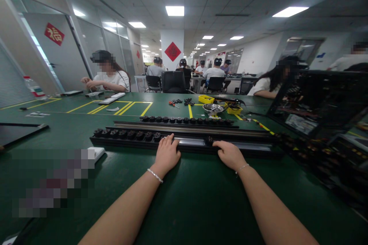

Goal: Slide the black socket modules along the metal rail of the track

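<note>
A long black rail (189,149) lies across the green table before me, with a row of round black socket modules (130,135) set in its left part. My left hand (167,154) rests on the rail just right of that row, its fingers stretched out and slightly spread. Farther along, a single black socket module (210,140) sits in the channel, apart from the others. My right hand (230,154) has its index finger and thumb against this module's right side; the thumb is partly hidden. Shiny bare channel (191,142) shows between my hands.
Behind the rail lie another long bar (184,126) and a second row of sockets (186,120). Farther back are a metal bowl (212,109), yellow bins (206,99) and a red screwdriver (173,104). A black open case (316,103) stands right. Co-workers sit beyond.
</note>
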### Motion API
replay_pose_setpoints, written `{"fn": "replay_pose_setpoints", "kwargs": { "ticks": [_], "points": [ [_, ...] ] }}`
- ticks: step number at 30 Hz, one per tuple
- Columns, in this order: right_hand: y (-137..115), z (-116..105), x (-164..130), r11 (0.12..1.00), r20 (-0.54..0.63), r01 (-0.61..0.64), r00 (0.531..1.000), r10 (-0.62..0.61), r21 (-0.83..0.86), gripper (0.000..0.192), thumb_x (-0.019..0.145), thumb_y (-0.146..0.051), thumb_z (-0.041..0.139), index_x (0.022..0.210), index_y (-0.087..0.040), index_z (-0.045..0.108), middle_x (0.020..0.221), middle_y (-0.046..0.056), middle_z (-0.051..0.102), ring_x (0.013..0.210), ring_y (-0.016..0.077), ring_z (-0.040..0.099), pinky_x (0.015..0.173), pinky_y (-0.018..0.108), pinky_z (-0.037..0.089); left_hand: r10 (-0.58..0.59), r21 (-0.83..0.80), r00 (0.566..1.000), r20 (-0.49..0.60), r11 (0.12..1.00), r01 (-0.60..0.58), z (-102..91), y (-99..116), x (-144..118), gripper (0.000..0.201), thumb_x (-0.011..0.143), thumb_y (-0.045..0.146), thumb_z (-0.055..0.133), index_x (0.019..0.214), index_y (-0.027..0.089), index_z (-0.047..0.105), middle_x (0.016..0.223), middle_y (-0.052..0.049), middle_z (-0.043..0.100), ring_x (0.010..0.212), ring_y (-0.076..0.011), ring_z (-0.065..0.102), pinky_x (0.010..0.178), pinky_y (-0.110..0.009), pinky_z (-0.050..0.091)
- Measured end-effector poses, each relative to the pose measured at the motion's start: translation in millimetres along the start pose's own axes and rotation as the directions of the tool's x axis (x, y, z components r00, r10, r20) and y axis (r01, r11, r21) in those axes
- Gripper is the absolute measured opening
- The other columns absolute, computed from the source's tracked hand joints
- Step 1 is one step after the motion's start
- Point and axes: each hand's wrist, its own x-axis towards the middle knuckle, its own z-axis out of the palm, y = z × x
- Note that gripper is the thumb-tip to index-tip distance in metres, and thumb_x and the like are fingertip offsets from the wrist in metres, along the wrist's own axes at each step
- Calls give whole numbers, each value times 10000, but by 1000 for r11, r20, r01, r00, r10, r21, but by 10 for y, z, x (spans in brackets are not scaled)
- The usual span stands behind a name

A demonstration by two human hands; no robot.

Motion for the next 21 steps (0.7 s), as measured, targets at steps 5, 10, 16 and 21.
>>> {"fn": "replay_pose_setpoints", "kwargs": {
  "ticks": [5,10,16,21],
  "points": [
    [6,9,2,1000,-24,9,1000,-9,8,426,744,-110,391,1025,-231,686,1038,28,681,958,170,595,882,289,431,-2,-5,1000,5,1000,2,-7,5,-2,361,793,251,527,1146,204,583,1409,-110,448,1288,-267,413,1100,-427,263],
    [20,29,6,1000,-38,12,999,-12,6,415,744,-107,389,1008,-218,688,1021,32,680,953,168,595,884,277,426,-2,-4,1000,9,1000,2,0,3,0,369,792,253,531,1153,198,581,1417,-115,438,1294,-268,404,1100,-430,263],
    [36,36,4,1000,-46,0,999,0,16,401,744,-105,394,989,-218,689,1013,30,679,943,164,596,874,276,432,4,5,1000,-1,1000,-4,9,-5,3,367,791,254,535,1150,192,584,1410,-121,445,1290,-271,412,1098,-430,266],
    [37,19,7,1000,-57,-8,998,9,29,401,738,-89,394,964,-218,698,983,29,685,936,162,599,876,273,435,7,12,1000,-3,1000,-7,21,-11,2,369,795,258,532,1154,194,583,1411,-120,443,1293,-271,409,1102,-432,259]
  ]
}}
